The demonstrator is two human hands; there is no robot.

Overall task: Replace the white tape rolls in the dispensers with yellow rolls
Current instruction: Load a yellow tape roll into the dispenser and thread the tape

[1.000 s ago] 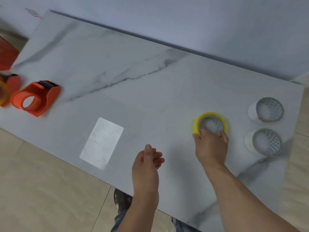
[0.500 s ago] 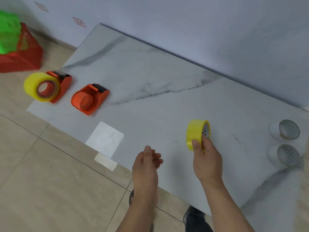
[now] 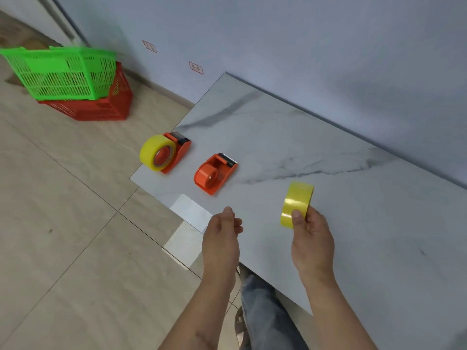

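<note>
The right hand (image 3: 312,232) pinches the yellow roll (image 3: 297,203) by its lower rim, thumb on the near face and the other fingers behind, and holds it on edge above the table (image 3: 353,223), clear of the surface. The left hand (image 3: 222,232) hangs just to the left of the right hand, near the table's front edge; its fingers are loosely curled and hold nothing. Ahead and to the left of the left hand, an orange dispenser (image 3: 215,173) lies on the table with its hub bare, no roll fitted. Further left and beyond it, near the table's corner, a second dispenser (image 3: 177,154) carries a yellow roll on its hub. No white rolls are in view. The step in hand appears to be loading the held roll onto the bare hub. Carry the roll to the empty dispenser with its core facing the hub. Steady the dispenser body with the left hand before seating, since a light plastic body is likely to slide on the smooth top. Check the unwinding direction first, so that the free end will feed toward the cutter at the far end; this cannot be confirmed from here. Press squarely on the rim until the core seats fully. Beyond the table, on the floor, a green basket (image 3: 60,72) sits nested in a red basket (image 3: 101,107).
</note>
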